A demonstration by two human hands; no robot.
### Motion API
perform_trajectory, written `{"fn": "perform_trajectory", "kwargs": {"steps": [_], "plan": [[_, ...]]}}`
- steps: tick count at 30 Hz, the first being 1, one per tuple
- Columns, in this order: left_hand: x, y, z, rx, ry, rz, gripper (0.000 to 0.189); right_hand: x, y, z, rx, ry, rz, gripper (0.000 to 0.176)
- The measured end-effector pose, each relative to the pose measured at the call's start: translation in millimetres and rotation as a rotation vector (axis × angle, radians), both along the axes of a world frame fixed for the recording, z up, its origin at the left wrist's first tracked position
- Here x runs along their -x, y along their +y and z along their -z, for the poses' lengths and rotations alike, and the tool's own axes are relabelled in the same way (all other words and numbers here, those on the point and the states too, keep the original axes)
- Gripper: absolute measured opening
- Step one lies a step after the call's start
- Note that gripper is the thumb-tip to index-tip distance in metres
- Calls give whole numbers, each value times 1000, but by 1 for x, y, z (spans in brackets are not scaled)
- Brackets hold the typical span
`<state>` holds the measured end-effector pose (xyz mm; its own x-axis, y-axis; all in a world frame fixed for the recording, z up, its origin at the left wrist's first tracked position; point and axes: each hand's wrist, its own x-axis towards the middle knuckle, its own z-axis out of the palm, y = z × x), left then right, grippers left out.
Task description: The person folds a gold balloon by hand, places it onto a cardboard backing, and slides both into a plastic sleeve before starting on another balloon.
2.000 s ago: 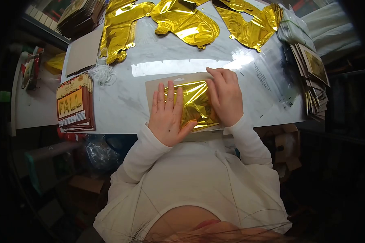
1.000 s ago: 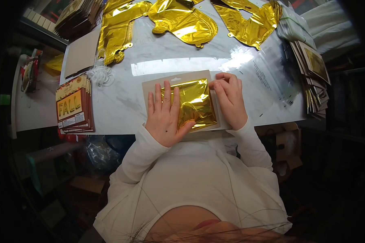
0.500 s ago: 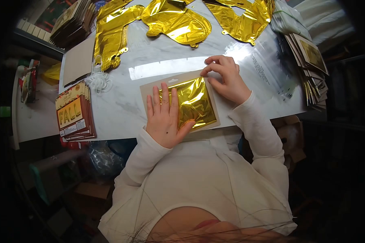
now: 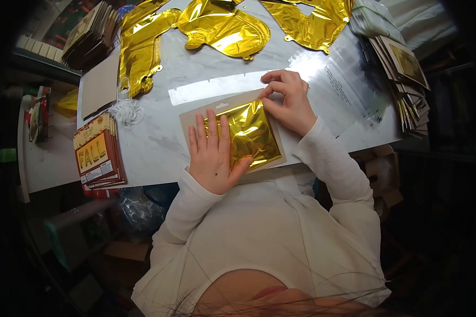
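Note:
A folded gold foil balloon (image 4: 251, 132) lies flat on a tan backing card (image 4: 279, 138) with a hang hole at its top edge. My left hand (image 4: 214, 164) rests flat over the left side of the foil and card, fingers spread. At the foil's upper right corner, my right hand (image 4: 291, 103) has thumb and index finger pinched together on the corner. Just beyond the card is a strip of clear plastic (image 4: 195, 91). Part of the foil is hidden under my left palm.
Unfolded gold foil balloons (image 4: 227, 31) lie along the back. At left are a stack of printed FALL cards (image 4: 92, 153), white string (image 4: 126, 111) and plain cards (image 4: 99, 87). Clear plastic bags (image 4: 344, 84) and stacked foil-bearing cards (image 4: 407, 90) are at right.
My right thumb and index finger have closed together at the foil's corner. My left hand stays flat in place. The whole view has shifted slightly.

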<state>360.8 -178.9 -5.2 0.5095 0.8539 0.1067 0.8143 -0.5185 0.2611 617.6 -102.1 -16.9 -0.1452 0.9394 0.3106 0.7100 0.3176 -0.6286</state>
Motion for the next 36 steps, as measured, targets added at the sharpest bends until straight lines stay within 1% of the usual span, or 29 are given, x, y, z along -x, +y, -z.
{"fn": "perform_trajectory", "kwargs": {"steps": [9,13,15,16,18,19,21,22,24,25,28,36], "plan": [[0,0,1,-13,-4,3,104,7,-4,2,-6,-9,48,5],[0,0,1,-16,-9,1,103,3,-4,0,16,19,25,4],[0,0,1,-11,-14,3,103,2,-6,-4,-76,-28,40,6],[0,0,1,-11,-14,2,103,3,-8,-8,-76,-28,39,6],[0,0,2,-11,-15,3,103,9,-17,-18,-139,-59,-86,26],[0,0,2,-9,-14,5,103,18,-25,-25,-137,-58,-84,26],[0,0,3,-8,-12,2,103,40,-45,-36,-170,-294,-213,53],[0,0,4,-7,-12,4,103,46,-52,-33,-170,-294,-211,53],[0,0,6,-22,4,3,103,53,-61,-21,-75,-315,-229,74],[1,0,6,-21,5,2,103,51,-61,-15,-57,-359,-225,79],[0,0,6,-18,-10,-1,103,47,-61,-6,-19,-336,-175,82],[2,0,3,-10,-6,5,104,43,-65,-5,5,-356,-150,90]]}}
